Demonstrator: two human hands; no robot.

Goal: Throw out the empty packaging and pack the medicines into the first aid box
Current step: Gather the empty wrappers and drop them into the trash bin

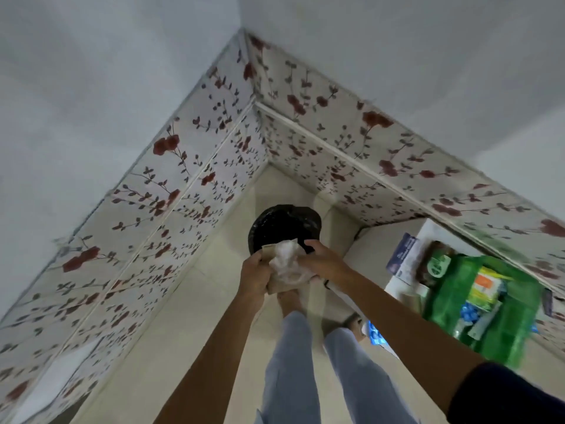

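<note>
Head view shows both hands closed on one bundle of empty packaging (282,266) at the middle of the frame. I see my left hand (253,278) wrapped around the brown cardboard or paper part on the bundle's left side, fingers curled under it. My right hand (321,261) clamps the right side, fingers folded over the crumpled clear-white plastic, so the wad is pinched between the two palms. The bundle sits directly above the near rim of a bin (284,224) lined with a black bag, just above centre frame; the top edge of the packaging overlaps the bin's dark opening. Whether any of it touches the liner I cannot tell.

Below the hands, my forearms run down to the lower edge, the right one ending in a dark sleeve (507,396) at lower right. Between them are legs in light grey trousers (321,368) standing on pale floor tiles (195,325).

At right of frame, well apart from the bin, a green first aid box (489,307) lies open on a white surface (397,280), with medicine boxes and blue blister packs inside. A white-and-purple carton (403,255) lies just to its left. Floral-patterned panels (171,185) line the corner walls behind the bin.
</note>
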